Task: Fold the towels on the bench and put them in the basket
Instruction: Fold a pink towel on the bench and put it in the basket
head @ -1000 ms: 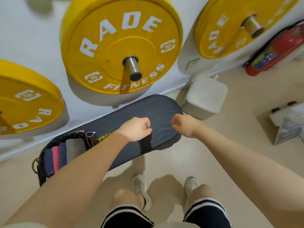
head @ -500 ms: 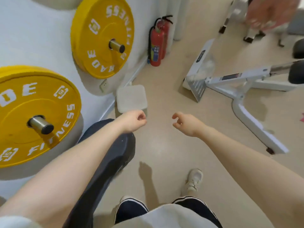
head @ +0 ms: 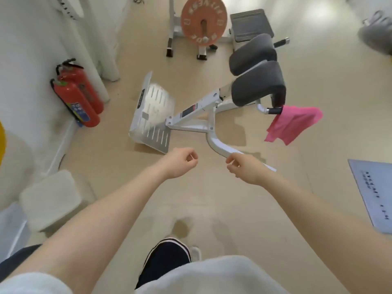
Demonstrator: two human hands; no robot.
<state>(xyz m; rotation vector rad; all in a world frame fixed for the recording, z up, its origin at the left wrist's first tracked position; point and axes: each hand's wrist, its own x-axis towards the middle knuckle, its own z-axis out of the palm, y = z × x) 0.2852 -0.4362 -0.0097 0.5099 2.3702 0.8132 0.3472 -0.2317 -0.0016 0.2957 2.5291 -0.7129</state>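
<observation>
A pink towel (head: 294,124) hangs over the handle of a white exercise bench (head: 197,111) with grey pads, at the right of the head view. My left hand (head: 180,162) and my right hand (head: 244,168) are held out in front of me over the floor, fingers curled, holding nothing. Both are well short of the towel, which is ahead and to the right. The basket is out of view. A dark edge of the padded bench (head: 12,259) shows at the lower left corner.
Two red fire extinguishers (head: 78,96) lean on the left wall. A white box (head: 51,198) sits on the floor at the left. An orange weight plate (head: 203,16) stands on a rack at the back, and a grey mat (head: 373,192) lies at the right.
The view has swung right, away from the dark bench, the basket and the yellow plates, to the white bench with the pink towel. Both hands stay curled and hold nothing.
</observation>
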